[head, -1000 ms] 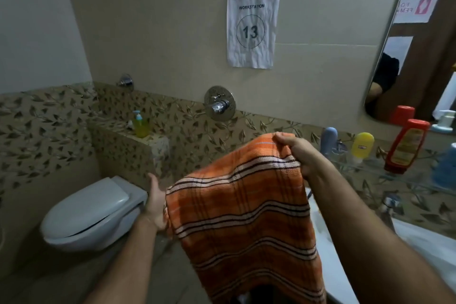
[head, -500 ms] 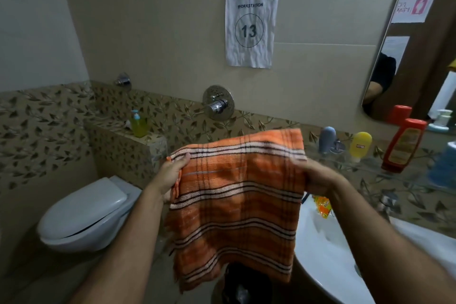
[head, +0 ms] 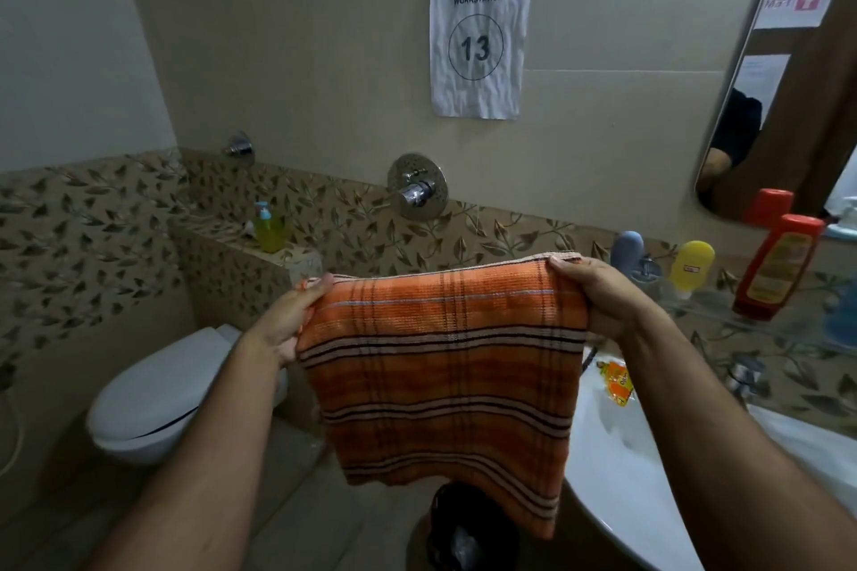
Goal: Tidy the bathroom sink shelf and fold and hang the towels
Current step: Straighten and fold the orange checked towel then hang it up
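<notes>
An orange towel (head: 445,366) with dark and pale stripes hangs folded in front of me, stretched flat between both hands. My left hand (head: 287,320) grips its upper left corner. My right hand (head: 598,292) grips the upper right corner. The towel's lower edge hangs uneven, longer on the right. Behind my right arm runs the glass sink shelf (head: 705,311) with a grey-blue bottle (head: 627,249), a yellow bottle (head: 692,269) and a red bottle (head: 779,267) standing on it.
The white sink (head: 621,468) sits at lower right with an orange sachet (head: 617,383) on its rim. A closed toilet (head: 157,394) is at lower left. A green soap bottle (head: 268,230) stands on the tiled ledge. A dark bin (head: 463,529) is below the towel. A mirror (head: 788,74) hangs upper right.
My left hand rose from the towel's low left edge to the top, level with my right hand. The towel went from hanging slanted to being folded shorter and held level.
</notes>
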A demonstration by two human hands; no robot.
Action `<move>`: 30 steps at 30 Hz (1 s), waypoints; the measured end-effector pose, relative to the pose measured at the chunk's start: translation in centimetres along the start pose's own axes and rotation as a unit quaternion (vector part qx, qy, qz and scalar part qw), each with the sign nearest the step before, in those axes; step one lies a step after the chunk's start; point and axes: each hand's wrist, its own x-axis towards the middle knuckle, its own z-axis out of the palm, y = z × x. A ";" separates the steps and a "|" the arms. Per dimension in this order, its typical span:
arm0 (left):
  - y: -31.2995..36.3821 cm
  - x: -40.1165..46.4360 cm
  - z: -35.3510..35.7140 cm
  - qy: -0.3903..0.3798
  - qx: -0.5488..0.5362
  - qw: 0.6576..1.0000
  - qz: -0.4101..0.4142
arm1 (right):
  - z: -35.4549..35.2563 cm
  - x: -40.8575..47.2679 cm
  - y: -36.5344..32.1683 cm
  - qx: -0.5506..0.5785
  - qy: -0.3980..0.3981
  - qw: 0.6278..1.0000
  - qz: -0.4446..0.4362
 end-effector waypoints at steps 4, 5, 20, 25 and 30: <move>-1.1 -0.7 -0.8 -0.103 -0.045 0.993 0.025 | 0.4 1.2 -0.7 0.036 0.052 0.998 0.001; -1.5 -0.7 -0.5 -0.116 -0.027 0.993 0.018 | 0.6 1.4 -0.7 0.031 0.062 0.998 0.008; 0.4 0.9 3.5 0.067 0.012 0.995 0.077 | -2.3 0.0 2.3 -0.073 -0.001 0.992 0.104; 0.1 0.6 3.2 0.108 0.068 0.990 0.060 | -1.4 0.3 1.5 -0.112 0.099 0.980 0.131; 0.8 0.1 3.3 0.128 0.180 0.972 0.074 | -0.5 -0.1 0.3 -0.193 0.155 0.966 0.077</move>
